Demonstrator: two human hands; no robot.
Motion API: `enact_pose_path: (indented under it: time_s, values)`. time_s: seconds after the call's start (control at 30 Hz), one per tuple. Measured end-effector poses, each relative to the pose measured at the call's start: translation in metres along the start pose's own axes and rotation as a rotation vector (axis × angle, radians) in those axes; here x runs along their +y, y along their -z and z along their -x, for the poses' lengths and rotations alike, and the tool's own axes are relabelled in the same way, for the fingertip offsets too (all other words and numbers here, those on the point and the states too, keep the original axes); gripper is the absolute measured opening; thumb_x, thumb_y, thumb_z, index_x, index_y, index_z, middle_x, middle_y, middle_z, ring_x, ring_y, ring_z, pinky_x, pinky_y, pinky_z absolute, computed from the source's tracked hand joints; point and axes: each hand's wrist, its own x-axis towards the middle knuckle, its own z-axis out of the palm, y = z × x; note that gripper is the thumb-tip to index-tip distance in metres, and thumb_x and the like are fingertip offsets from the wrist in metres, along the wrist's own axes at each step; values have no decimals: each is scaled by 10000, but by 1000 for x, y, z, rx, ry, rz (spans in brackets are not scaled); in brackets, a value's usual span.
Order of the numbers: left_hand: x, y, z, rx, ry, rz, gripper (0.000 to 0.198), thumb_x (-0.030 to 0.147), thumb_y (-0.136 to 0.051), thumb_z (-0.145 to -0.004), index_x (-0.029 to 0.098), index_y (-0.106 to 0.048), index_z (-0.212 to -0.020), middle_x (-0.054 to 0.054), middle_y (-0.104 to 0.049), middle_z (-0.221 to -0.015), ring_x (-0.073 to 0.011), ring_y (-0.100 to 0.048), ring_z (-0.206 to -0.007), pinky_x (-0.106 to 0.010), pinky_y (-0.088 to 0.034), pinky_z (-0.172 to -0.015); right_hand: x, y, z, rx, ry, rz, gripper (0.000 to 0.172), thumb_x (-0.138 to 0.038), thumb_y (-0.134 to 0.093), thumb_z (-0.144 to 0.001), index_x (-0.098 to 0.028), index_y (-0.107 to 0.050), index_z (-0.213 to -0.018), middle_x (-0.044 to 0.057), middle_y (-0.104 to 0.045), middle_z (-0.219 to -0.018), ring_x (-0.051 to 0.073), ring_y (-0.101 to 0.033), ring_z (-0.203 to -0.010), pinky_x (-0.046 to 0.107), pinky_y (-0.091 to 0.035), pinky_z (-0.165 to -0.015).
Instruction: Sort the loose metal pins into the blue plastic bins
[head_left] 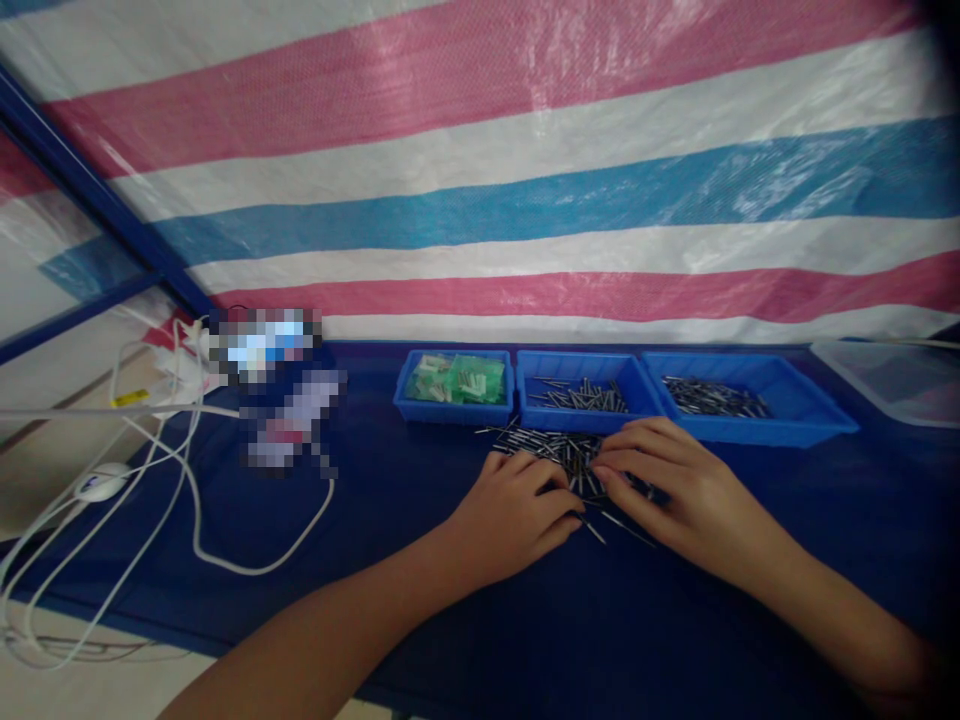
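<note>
A loose pile of thin metal rods [551,447], dark and silvery, lies on the blue table just in front of the bins. My left hand [517,505] rests at the near left side of the pile, fingers bent and apart over the rods. From the right, my right hand [675,485] reaches over the other side, its fingers slightly parted and their tips at the rods. I see no rod lifted in either hand. A few rods stick out toward me between the hands. What lies under the fingers is hidden.
Behind the pile stand three blue bins: a left bin [454,412] with green packets, a middle bin [589,420] and a right bin [810,425] with metal rods. White cables [225,570] loop at left near blurred devices [292,425]. A clear plastic container [885,385] sits far right.
</note>
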Motion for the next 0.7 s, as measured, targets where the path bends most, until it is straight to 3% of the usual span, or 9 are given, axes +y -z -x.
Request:
enact_pose_path:
  time_s: [0.23, 0.47, 0.7]
  values:
    - [0, -5, -1, 9, 15, -99, 154, 319, -509, -943, 222, -627, -920, 7, -635, -956, -170, -517, -934, -339, -308, -768, 2, -5, 2, -100, 25, 7, 122, -221, -545, -882, -200, -665, -866, 65, -675, -922, 221, -589, -917, 406, -466, -827]
    - [0, -10, -1, 130, -2, -135, 144, 294, -493, -953, 191, -593, -945, -18, -641, -1053, -215, -474, -1105, -369, -313, -873, -7, -2, -1, -132, 14, -79, 122, -221, -537, -888, -205, -655, -863, 63, -673, -902, 211, -591, -889, 386, -472, -798]
    - [2, 0, -3, 189, 124, 128, 146, 234, -448, -969, 184, -581, -932, -5, -673, -928, -156, -581, -901, -316, -363, -795, -18, -3, -2, -91, -84, -235, 126, -239, -520, -907, -211, -635, -863, 47, -668, -859, 180, -614, -832, 336, -487, -757]
